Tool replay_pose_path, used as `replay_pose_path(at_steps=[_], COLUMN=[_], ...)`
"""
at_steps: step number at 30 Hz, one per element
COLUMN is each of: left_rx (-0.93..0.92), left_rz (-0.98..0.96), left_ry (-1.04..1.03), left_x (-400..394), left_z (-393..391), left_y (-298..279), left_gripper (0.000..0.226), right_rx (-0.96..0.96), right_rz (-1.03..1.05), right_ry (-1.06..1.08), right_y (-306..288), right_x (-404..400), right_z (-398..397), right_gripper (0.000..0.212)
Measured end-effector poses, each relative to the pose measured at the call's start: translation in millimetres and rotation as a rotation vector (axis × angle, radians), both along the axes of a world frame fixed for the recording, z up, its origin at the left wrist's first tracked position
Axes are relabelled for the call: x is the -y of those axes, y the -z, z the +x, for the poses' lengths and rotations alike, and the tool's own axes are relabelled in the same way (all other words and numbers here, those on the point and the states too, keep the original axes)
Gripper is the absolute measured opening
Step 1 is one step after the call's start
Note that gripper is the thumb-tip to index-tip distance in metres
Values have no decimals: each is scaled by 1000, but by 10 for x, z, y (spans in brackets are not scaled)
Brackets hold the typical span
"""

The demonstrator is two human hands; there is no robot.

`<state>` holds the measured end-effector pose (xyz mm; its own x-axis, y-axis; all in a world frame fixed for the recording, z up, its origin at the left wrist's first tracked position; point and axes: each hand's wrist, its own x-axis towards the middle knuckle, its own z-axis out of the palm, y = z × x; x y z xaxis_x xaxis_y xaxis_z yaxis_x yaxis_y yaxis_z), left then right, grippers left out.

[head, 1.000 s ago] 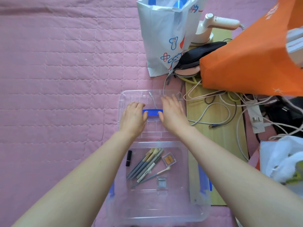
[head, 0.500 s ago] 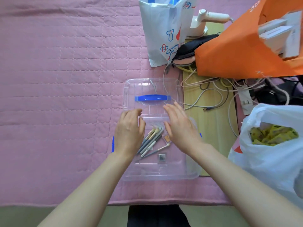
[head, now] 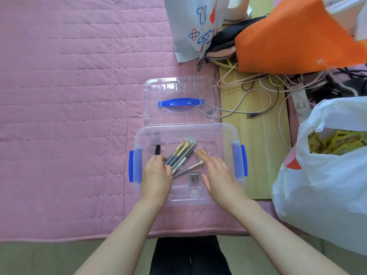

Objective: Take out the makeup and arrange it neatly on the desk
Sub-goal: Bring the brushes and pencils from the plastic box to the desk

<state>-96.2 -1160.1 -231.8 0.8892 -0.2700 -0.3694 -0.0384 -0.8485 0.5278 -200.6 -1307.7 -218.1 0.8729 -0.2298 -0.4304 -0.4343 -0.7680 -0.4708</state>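
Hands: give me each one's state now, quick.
Left hand: pinching the grey makeup brushes in the clear box.
Right hand: open, holding nothing.

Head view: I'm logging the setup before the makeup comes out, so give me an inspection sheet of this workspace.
Surface: pink quilted cover; bare wood strip on the right.
Job's things: clear box open, holding brushes, black tube, tan compact, small square case. Lid lies beyond the box.
Clutter: printed white bag, orange bag, white plastic bag.
Hands: left hand has its grip on the brush handles; right hand open, fingertips near the compact.
Cables: tangled cables, one running under the lid.
Surroundings: nothing seen.
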Motion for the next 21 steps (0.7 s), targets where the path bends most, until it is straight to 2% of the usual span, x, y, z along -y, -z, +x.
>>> replay_pose_path(at_steps=[4,7,9,13,18,21], left_rx=[-105,-117,-116,-88,-67,-50], left_rz=[117,160,181,219,318,404], left_ry=[-70,-58,-56,1,117,171], left_x=[84,140,169,210,234,278], left_z=[105,172,201,252,336,357], left_y=[196,303,357,468,555,589], left_gripper=[32,35,36,42,35,35], right_rx=[-141,-236,-270,-283,-290,-275], right_rz=[-9,-45,-93,-123,-247,-279], right_ry=[71,133,147,213,239,242], right_y=[224,357,439,599,806,879], right_x=[23,50,86,118,130,143], right_z=[190,365,453,579,704,719], right_gripper=[50,33,31,38,27,27])
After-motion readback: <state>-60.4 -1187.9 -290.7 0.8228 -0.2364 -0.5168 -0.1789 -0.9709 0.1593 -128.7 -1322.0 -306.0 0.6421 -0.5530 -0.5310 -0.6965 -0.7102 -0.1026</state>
